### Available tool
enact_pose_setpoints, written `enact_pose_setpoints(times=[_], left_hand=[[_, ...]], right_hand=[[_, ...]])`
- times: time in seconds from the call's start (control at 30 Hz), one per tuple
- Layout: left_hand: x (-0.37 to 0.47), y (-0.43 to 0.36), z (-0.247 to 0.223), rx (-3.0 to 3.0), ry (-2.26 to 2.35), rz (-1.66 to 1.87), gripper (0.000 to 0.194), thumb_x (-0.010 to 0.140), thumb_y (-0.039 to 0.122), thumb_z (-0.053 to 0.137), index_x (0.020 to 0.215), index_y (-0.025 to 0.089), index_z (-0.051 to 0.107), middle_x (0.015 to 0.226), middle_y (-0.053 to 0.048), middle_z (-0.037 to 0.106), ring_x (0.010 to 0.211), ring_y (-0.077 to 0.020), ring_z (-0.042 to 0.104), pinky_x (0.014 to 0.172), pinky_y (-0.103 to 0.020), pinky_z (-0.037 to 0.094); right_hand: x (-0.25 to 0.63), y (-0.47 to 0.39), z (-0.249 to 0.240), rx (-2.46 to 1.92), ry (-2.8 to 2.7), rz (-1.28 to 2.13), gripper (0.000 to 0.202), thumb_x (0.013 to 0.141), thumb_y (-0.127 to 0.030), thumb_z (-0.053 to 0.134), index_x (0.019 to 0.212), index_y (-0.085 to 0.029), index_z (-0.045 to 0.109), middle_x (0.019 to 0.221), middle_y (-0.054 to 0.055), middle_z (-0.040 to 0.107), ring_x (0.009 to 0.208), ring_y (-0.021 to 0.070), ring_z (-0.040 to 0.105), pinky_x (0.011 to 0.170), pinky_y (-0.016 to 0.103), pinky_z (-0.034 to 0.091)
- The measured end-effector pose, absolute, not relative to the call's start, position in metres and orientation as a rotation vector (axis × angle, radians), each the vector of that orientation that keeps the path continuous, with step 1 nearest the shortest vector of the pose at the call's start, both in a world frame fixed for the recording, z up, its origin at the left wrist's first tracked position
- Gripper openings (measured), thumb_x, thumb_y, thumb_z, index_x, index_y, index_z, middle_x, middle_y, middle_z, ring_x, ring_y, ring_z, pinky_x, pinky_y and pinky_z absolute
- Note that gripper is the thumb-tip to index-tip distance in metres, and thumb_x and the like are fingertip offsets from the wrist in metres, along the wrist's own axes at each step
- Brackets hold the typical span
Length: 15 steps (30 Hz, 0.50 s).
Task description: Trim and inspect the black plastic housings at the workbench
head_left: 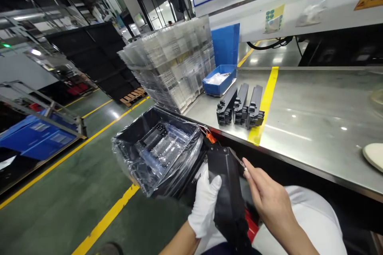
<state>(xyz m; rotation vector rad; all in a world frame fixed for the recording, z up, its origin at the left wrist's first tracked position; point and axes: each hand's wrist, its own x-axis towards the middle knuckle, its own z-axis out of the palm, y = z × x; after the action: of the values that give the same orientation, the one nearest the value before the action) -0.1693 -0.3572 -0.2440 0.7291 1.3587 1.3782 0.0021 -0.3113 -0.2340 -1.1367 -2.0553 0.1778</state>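
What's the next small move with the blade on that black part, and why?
Probably draw the thin tool a little further along the top edge of the black part. The gloved left hand grips the part's side on the lap, and the bare right hand pinches the tool with its tip at that edge. Three like parts lie on the steel table.

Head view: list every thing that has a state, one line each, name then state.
black plastic part: held upright over the lap
left hand: gloved, gripping the black plastic part
right hand: bare, pinching a thin blade
thin blade: tip against the part's top edge
black bin: open, plastic-lined
three black parts: lying side by side on the table
clear trays: stacked
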Motion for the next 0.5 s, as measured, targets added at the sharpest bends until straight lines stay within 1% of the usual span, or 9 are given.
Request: enact_pose_setpoints(times=[0.07,0.13,0.2,0.27,0.3,0.37,0.43,0.5], left_hand=[[-0.168,-0.357,-0.243,0.774,1.390,1.405,0.048,0.078,0.062,0.078,0.104,0.024,0.062,0.130,-0.011,0.070,0.124,-0.0314,0.063,0.109,-0.040,0.048],[-0.167,-0.358,-0.242,0.788,1.427,1.408,0.050,0.076,0.063,0.079,0.102,0.024,0.061,0.126,-0.010,0.072,0.116,-0.0305,0.067,0.104,-0.039,0.051],[-0.169,-0.359,-0.241,0.817,1.444,1.425,0.054,0.075,0.067,0.078,0.105,0.024,0.061,0.127,-0.011,0.071,0.115,-0.0306,0.067,0.103,-0.038,0.052],[-0.172,-0.358,-0.241,0.852,1.438,1.426,0.057,0.077,0.068,0.076,0.109,0.023,0.062,0.126,-0.011,0.071,0.116,-0.0302,0.066,0.103,-0.037,0.051],[-0.174,-0.357,-0.241,0.856,1.431,1.413,0.058,0.078,0.069,0.075,0.109,0.022,0.062,0.123,-0.011,0.071,0.114,-0.0293,0.066,0.101,-0.037,0.051],[-0.177,-0.354,-0.240,0.823,1.401,1.369,0.058,0.077,0.069,0.075,0.104,0.019,0.064,0.107,-0.010,0.073,0.099,-0.0256,0.067,0.091,-0.035,0.053],[-0.178,-0.352,-0.238,0.762,1.325,1.331,0.055,0.077,0.068,0.077,0.094,0.017,0.065,0.093,-0.007,0.071,0.085,-0.0205,0.064,0.082,-0.032,0.053],[-0.177,-0.350,-0.235,0.700,1.219,1.293,0.049,0.078,0.063,0.079,0.088,0.017,0.066,0.087,-0.006,0.070,0.080,-0.0184,0.062,0.081,-0.031,0.052]], right_hand=[[0.004,-0.309,-0.237,-1.148,-2.063,0.216,0.044,0.109,-0.035,0.035,0.132,-0.015,0.067,0.083,0.005,0.075,0.064,0.0174,0.073,0.055,0.026,0.055],[0.007,-0.306,-0.241,-1.208,-2.065,0.246,0.046,0.109,-0.037,0.033,0.131,-0.016,0.068,0.085,0.006,0.076,0.066,0.0193,0.074,0.055,0.028,0.055],[0.013,-0.302,-0.244,-1.301,-2.017,0.306,0.048,0.107,-0.041,0.033,0.129,-0.017,0.069,0.087,0.006,0.077,0.071,0.0221,0.075,0.055,0.030,0.056],[0.021,-0.297,-0.243,-1.312,-1.938,0.532,0.045,0.106,-0.043,0.035,0.124,-0.019,0.068,0.088,0.006,0.078,0.071,0.0213,0.075,0.058,0.030,0.056],[0.025,-0.295,-0.239,-1.263,-1.902,0.697,0.043,0.105,-0.044,0.036,0.121,-0.020,0.068,0.087,0.005,0.078,0.070,0.0197,0.073,0.060,0.029,0.056],[0.033,-0.289,-0.227,-1.138,-1.863,0.958,0.039,0.104,-0.046,0.039,0.114,-0.021,0.068,0.085,0.004,0.076,0.065,0.0166,0.069,0.061,0.027,0.055],[0.038,-0.280,-0.212,-1.118,-1.898,1.004,0.041,0.103,-0.050,0.039,0.100,-0.022,0.069,0.077,0.003,0.073,0.062,0.0160,0.065,0.061,0.027,0.052],[0.041,-0.268,-0.197,-1.165,-1.965,0.945,0.045,0.102,-0.054,0.040,0.088,-0.022,0.068,0.068,0.001,0.068,0.060,0.0160,0.062,0.060,0.027,0.048]])
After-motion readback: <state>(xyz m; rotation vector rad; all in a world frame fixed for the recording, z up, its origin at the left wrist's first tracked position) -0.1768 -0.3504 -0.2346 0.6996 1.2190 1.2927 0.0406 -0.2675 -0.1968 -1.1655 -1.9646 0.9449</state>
